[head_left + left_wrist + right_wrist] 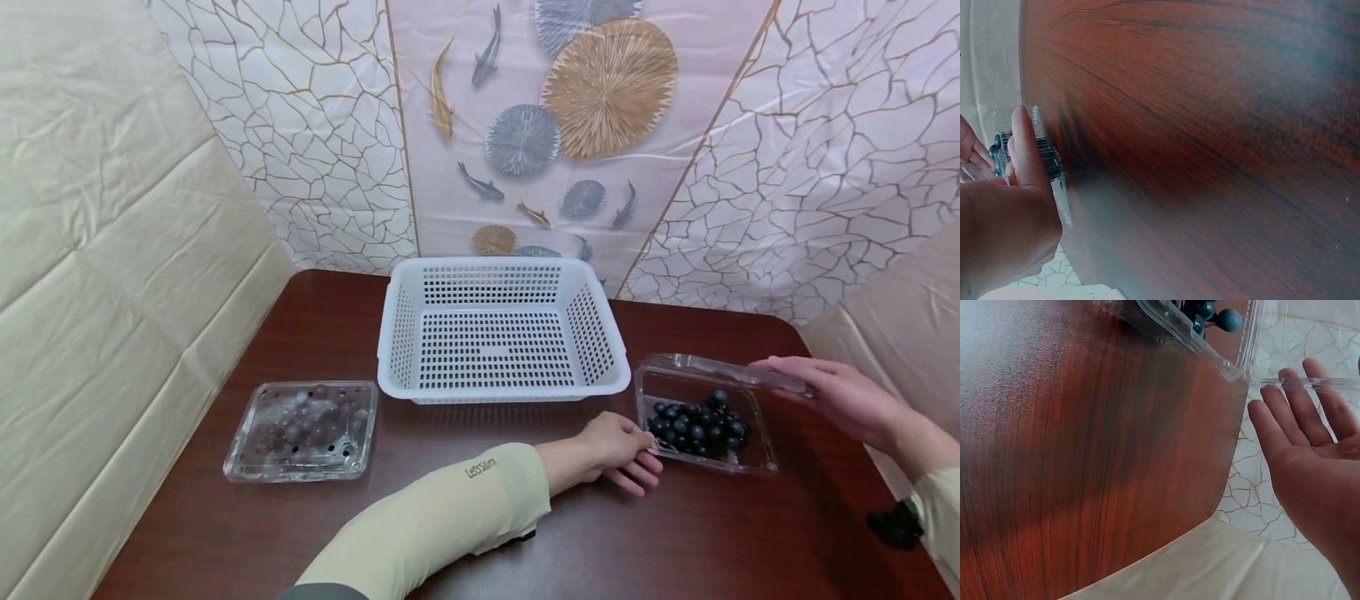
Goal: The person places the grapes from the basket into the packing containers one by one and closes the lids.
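In the head view my left hand pinches the near left corner of a clear plastic box, its other fingers spread loosely. Dark grapes lie in that box. Its clear lid stands raised and tilted above the box. My right hand holds the lid's right end, with fingers on both sides of it. From the right wrist view, the fingers of the right hand look fairly straight behind the lid's edge; its thumb is mostly out of frame. In the left wrist view the left hand partly hides the box.
A white plastic basket with slotted walls stands at the back middle of the dark wooden table. At the left sits a second clear box, its lid on, with reddish fruit inside. Patterned cloth hangs behind the table.
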The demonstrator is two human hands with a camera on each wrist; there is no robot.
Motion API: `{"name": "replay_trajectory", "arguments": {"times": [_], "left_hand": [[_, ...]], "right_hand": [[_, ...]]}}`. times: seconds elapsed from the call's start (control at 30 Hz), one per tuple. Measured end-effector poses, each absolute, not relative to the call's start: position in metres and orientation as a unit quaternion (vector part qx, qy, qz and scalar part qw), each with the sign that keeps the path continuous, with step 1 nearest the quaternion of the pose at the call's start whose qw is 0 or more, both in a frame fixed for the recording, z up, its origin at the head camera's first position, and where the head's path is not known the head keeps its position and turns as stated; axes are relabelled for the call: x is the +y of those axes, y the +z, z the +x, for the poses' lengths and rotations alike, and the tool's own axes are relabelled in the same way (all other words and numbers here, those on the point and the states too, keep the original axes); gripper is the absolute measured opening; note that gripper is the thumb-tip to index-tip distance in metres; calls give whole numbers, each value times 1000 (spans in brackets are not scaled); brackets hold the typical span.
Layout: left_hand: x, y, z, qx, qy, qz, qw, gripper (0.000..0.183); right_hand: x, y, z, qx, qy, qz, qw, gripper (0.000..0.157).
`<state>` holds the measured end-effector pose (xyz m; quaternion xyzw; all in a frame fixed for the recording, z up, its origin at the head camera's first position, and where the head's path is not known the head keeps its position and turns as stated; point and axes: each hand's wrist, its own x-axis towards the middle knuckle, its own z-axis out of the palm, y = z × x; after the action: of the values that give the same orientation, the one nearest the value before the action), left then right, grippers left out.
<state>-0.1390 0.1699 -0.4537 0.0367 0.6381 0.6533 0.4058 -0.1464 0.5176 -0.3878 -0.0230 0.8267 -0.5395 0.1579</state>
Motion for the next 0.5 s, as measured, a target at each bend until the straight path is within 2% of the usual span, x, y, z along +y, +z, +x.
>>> {"name": "replay_trajectory", "arguments": {"times": [0.17,0.5], "left_hand": [[169,-456,-140,632,658,37,408,23],[170,-458,-140,627,663,30,408,23]], "right_hand": [[505,-387,-137,915,-391,-16,99,42],[486,-395,-116,934,-350,-14,65,48]]}}
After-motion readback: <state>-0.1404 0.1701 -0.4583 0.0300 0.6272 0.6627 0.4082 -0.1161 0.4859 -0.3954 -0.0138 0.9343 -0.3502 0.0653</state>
